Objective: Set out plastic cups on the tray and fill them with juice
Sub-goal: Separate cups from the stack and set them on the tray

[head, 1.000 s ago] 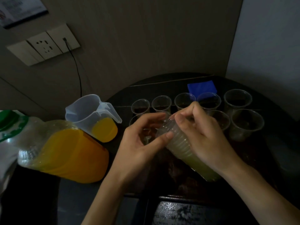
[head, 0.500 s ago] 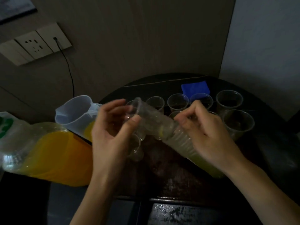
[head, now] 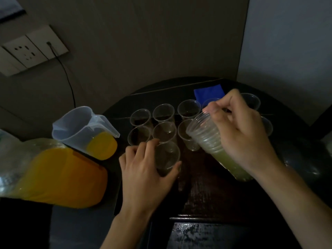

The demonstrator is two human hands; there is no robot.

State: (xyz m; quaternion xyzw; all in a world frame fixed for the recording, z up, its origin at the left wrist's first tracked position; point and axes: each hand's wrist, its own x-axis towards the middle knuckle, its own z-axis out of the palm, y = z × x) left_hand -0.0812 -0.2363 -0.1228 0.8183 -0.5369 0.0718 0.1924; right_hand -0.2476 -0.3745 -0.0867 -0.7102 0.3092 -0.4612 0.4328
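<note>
My left hand grips a single clear plastic cup, upright on the dark tray in front of the other cups. My right hand holds a tilted stack of nested clear cups, its open end pointing up and left. Several empty clear cups stand in two rows on the tray behind my hands. A clear pitcher with a little orange juice sits left of the tray. A large juice bottle, lying on its side, is at the left.
A blue cloth lies at the back of the tray. A wall rises right behind it, with sockets and a black cable at the upper left. A dark table edge runs below the tray.
My left hand pulled one cup off the stack, carried it down and set it on the tray in front of the rows. My right hand moved the stack up and to the right.
</note>
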